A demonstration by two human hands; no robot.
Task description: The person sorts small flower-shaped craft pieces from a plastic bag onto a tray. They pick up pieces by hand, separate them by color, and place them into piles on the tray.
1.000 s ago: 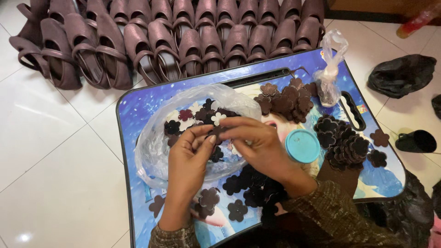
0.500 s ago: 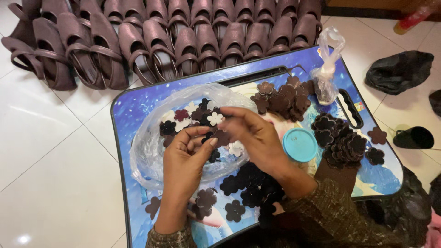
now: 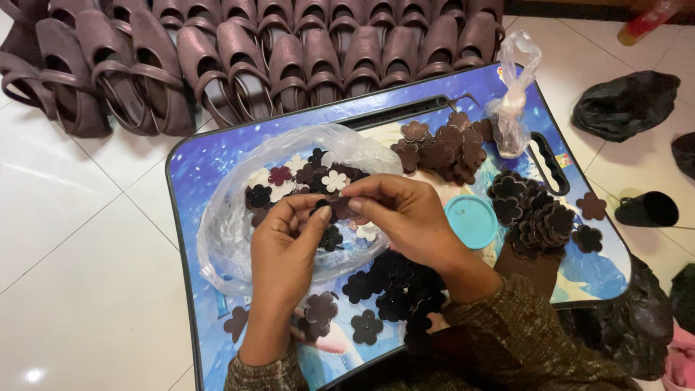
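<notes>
My left hand (image 3: 284,253) and my right hand (image 3: 405,217) meet over a clear plastic bag (image 3: 239,232) on a blue lap table (image 3: 203,166). Together their fingertips pinch a small dark flower-shaped cutout (image 3: 334,208). The bag holds several dark, maroon and white flower cutouts (image 3: 333,179). Loose dark flower cutouts (image 3: 391,286) lie on the table under my right wrist.
Piles of brown flower cutouts (image 3: 441,148) and dark ones (image 3: 536,213) lie on the table's right side, beside a round teal lid (image 3: 470,221) and a small knotted clear bag (image 3: 510,116). Rows of brown sandals (image 3: 239,58) line the tiled floor behind. Black bags (image 3: 626,105) lie at the right.
Both hands have stayed over the bag, fingers working the small dark cutout; the camera view has shifted slightly.
</notes>
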